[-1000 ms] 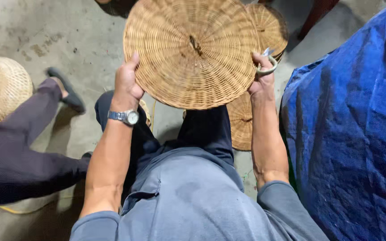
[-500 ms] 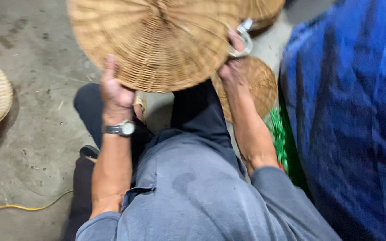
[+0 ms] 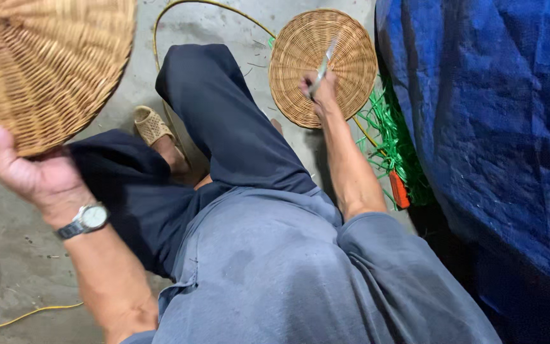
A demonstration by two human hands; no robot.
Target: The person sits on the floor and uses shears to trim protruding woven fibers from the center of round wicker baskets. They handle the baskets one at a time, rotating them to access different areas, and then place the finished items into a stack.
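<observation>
Grey shirt, dark trousers, silver wristwatch (image 3: 89,218)

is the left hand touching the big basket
Touching: the head view shows the left hand gripping the big basket's lower rim, thumb pressed against the weave.

A large round wicker tray (image 3: 39,67) is seen in the upper left of the frame, partly cut off by the top and left edges. It is woven of tan cane in concentric rings, is tilted, and is gripped at its lower rim. A slim metal tool (image 3: 323,64) with a pale, shiny blade is held upright in the upper middle of the frame. Behind it a smaller round wicker tray (image 3: 345,57) of the same tan weave is laid flat on the concrete floor.
</observation>
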